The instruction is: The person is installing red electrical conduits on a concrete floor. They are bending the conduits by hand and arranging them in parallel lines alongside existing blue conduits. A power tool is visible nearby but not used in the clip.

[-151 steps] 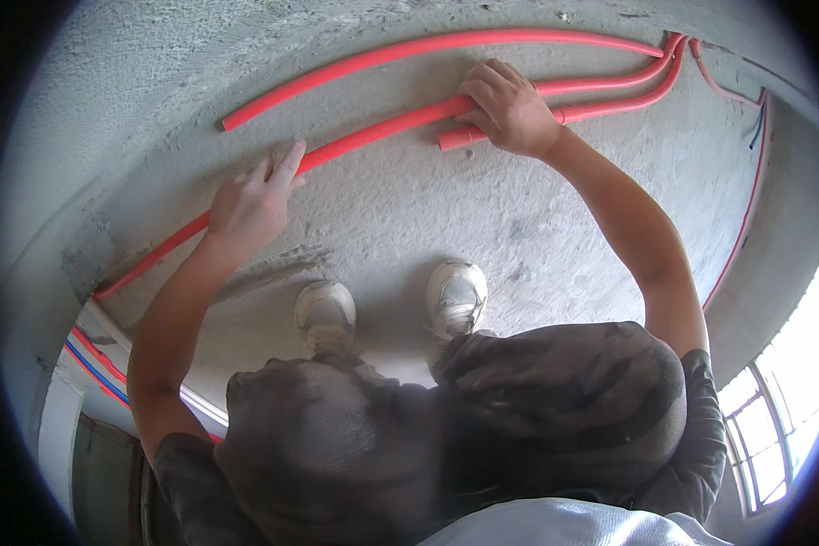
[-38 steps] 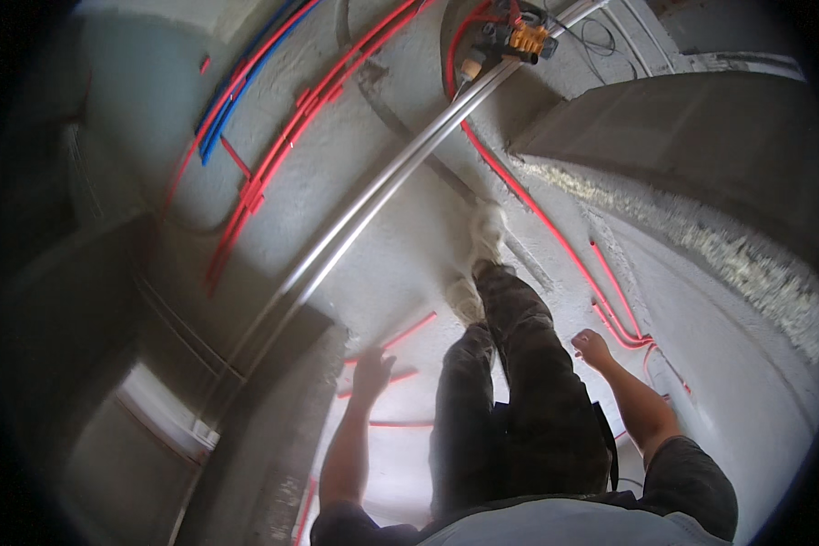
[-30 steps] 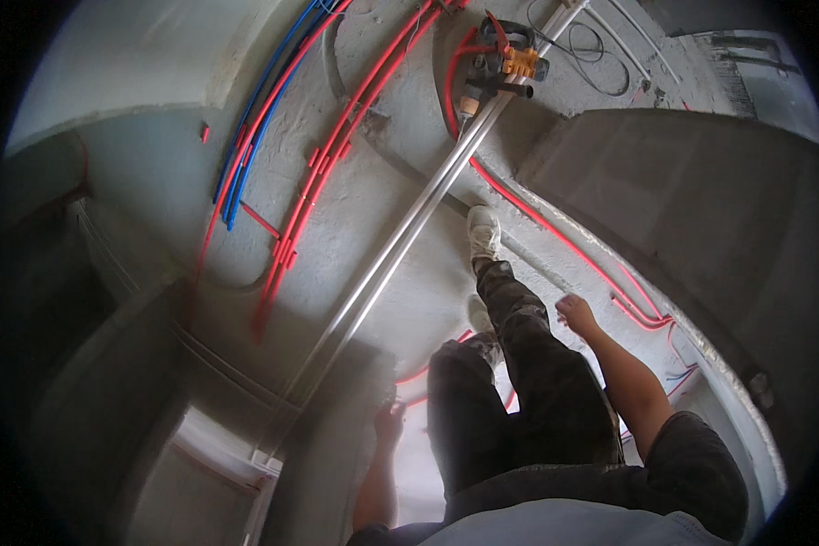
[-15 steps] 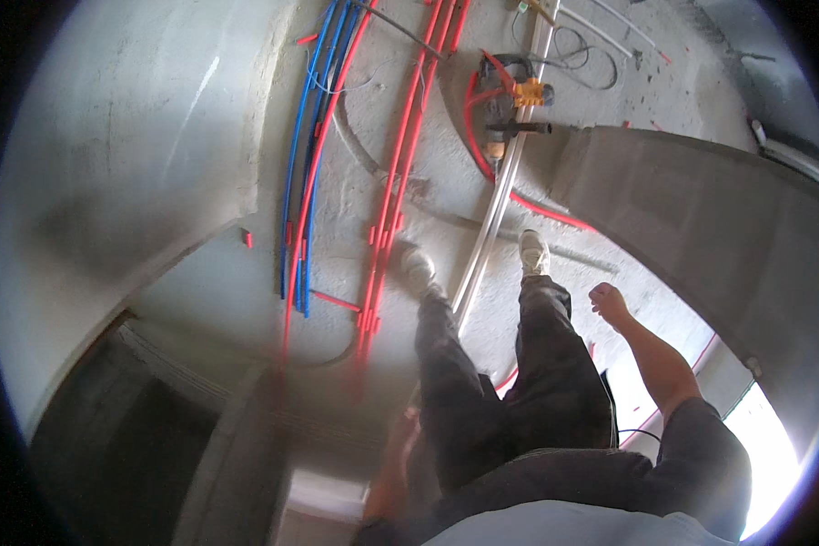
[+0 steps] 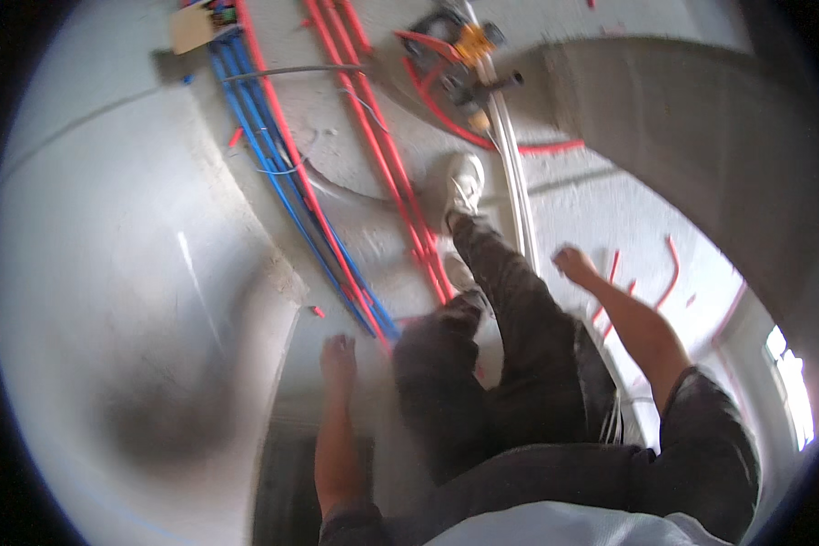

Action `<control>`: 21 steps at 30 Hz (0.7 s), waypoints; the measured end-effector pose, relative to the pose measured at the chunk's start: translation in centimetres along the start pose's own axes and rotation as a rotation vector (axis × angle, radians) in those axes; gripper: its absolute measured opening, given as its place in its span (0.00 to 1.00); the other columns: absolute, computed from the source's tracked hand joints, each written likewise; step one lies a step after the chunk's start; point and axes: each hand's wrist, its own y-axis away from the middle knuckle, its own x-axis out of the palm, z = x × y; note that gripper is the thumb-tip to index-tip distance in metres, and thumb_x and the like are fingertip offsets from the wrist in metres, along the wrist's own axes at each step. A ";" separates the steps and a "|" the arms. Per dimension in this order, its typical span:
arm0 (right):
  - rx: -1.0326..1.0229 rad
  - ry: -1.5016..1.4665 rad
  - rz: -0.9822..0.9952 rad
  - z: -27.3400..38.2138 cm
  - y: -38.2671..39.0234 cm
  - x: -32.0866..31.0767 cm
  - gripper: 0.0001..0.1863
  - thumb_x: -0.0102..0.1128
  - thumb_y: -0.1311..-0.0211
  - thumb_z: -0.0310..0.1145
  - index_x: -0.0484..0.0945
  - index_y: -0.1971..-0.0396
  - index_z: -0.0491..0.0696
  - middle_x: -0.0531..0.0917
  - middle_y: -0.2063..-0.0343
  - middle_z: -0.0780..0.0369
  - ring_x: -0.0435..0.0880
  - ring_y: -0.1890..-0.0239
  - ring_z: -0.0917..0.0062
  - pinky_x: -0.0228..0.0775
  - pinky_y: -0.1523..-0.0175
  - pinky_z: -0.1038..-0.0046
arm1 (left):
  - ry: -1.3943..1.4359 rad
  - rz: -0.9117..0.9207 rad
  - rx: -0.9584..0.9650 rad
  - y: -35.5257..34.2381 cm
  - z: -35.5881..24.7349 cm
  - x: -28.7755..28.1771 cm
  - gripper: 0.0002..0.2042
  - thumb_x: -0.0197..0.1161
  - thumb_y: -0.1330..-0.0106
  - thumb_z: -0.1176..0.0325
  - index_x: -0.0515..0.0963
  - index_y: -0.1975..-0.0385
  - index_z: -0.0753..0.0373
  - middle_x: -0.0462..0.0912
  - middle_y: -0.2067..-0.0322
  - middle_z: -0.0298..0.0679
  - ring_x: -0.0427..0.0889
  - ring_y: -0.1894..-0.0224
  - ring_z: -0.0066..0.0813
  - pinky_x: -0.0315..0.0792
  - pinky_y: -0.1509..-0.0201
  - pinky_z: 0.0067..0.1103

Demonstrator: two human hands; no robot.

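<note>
- The left hand (image 5: pixel 338 355) is held low at the person's left side, its fingers seemingly curled; because of blur, whether anything is gripped cannot be told.
- The right hand (image 5: pixel 571 261) is raised ahead with its fingers loosely curled; nothing can be seen held, but the inside of the palm is hidden.
- Nearest the left hand in the view, the lower ends of long blue plastic pipes (image 5: pixel 278 168) are seen, laid on the grey concrete floor (image 5: pixel 400 100) beside a long red pipe (image 5: pixel 287 136).
- A dark cable (image 5: pixel 291 69) is stretched across these pipes.
- To their right, further long red pipes (image 5: pixel 387 155) are laid side by side.
- Nearest the right hand, straight whitish pipes (image 5: pixel 516 187) are seen, overlapped at their upper part by an orange-and-black power tool (image 5: pixel 471 45).
- Beyond the right forearm, a short curved red pipe (image 5: pixel 672 273) is seen on the floor.
- One white shoe (image 5: pixel 464 182) is placed between the red and whitish pipes.
</note>
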 end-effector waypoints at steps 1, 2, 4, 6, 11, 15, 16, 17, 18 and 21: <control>0.171 -0.143 -0.024 2.7 -2.2 0.3 0.18 0.64 0.31 0.46 0.84 0.63 0.43 0.87 0.70 0.56 0.88 0.66 0.66 0.78 0.57 0.61 | 0.016 -0.021 -0.032 -3.6 -2.5 -1.9 0.15 0.67 0.28 0.60 0.87 0.58 0.69 0.88 0.58 0.54 0.86 0.53 0.57 0.79 0.47 0.43; 0.349 -0.291 -0.075 5.9 -3.9 0.3 0.19 0.63 0.31 0.47 0.84 0.62 0.43 0.87 0.70 0.54 0.88 0.65 0.63 0.78 0.56 0.60 | -0.044 -0.046 0.112 -7.0 -2.3 -2.0 0.15 0.65 0.27 0.61 0.85 0.52 0.67 0.85 0.53 0.55 0.84 0.50 0.57 0.76 0.43 0.43; 0.312 -0.258 -0.141 7.1 -7.8 1.3 0.18 0.65 0.33 0.45 0.84 0.58 0.43 0.88 0.62 0.46 0.87 0.57 0.46 0.77 0.50 0.50 | -0.068 0.012 0.201 -14.2 -9.2 -5.3 0.14 0.65 0.27 0.62 0.84 0.51 0.66 0.84 0.52 0.54 0.83 0.49 0.58 0.76 0.42 0.44; 0.360 -0.276 -0.126 9.9 -11.8 2.1 0.18 0.63 0.31 0.46 0.83 0.59 0.44 0.87 0.67 0.50 0.88 0.59 0.53 0.77 0.52 0.55 | -0.075 0.014 0.374 -21.8 -13.3 -6.2 0.15 0.64 0.26 0.62 0.82 0.48 0.66 0.81 0.47 0.52 0.80 0.44 0.57 0.75 0.40 0.44; 0.186 -0.225 -0.257 14.2 -24.5 4.9 0.19 0.62 0.30 0.45 0.83 0.53 0.43 0.87 0.54 0.44 0.86 0.50 0.45 0.77 0.44 0.47 | -0.537 -0.080 0.768 -39.6 -23.4 -4.0 0.25 0.64 0.27 0.66 0.73 0.31 0.63 0.75 0.33 0.52 0.75 0.34 0.56 0.73 0.31 0.43; 0.110 -0.136 -0.537 17.9 -34.2 6.1 0.22 0.63 0.29 0.42 0.81 0.43 0.44 0.83 0.41 0.49 0.81 0.38 0.51 0.74 0.34 0.52 | -0.698 -0.213 1.165 -52.7 -28.2 -0.9 0.31 0.68 0.29 0.63 0.70 0.27 0.63 0.72 0.29 0.50 0.71 0.29 0.54 0.71 0.27 0.42; 0.100 -0.119 -0.593 18.8 -36.1 5.9 0.23 0.64 0.29 0.41 0.79 0.40 0.44 0.82 0.41 0.50 0.79 0.36 0.52 0.73 0.32 0.53 | -0.698 -0.240 1.241 -55.2 -28.7 0.1 0.31 0.68 0.29 0.62 0.70 0.28 0.63 0.72 0.29 0.50 0.71 0.28 0.54 0.70 0.27 0.42; 0.024 -0.102 -0.783 18.6 -38.4 7.0 0.23 0.65 0.30 0.39 0.79 0.39 0.46 0.82 0.42 0.54 0.77 0.35 0.54 0.71 0.32 0.55 | -0.697 -0.274 1.311 -57.4 -29.4 1.3 0.31 0.69 0.30 0.60 0.71 0.28 0.63 0.73 0.30 0.50 0.71 0.28 0.53 0.69 0.26 0.42; 0.026 -0.073 -0.850 18.6 -40.0 8.2 0.23 0.65 0.31 0.39 0.79 0.39 0.47 0.82 0.42 0.55 0.78 0.36 0.55 0.70 0.33 0.55 | -0.695 -0.312 1.380 -59.0 -29.6 2.2 0.31 0.69 0.30 0.59 0.72 0.29 0.63 0.73 0.30 0.50 0.70 0.28 0.53 0.69 0.26 0.42; 0.071 -0.022 -1.032 19.5 -43.5 9.7 0.22 0.67 0.33 0.40 0.80 0.41 0.49 0.83 0.44 0.57 0.79 0.39 0.59 0.68 0.33 0.56 | -0.730 -0.307 1.464 -61.7 -29.8 4.7 0.34 0.71 0.32 0.52 0.74 0.30 0.64 0.74 0.31 0.50 0.69 0.26 0.55 0.63 0.24 0.48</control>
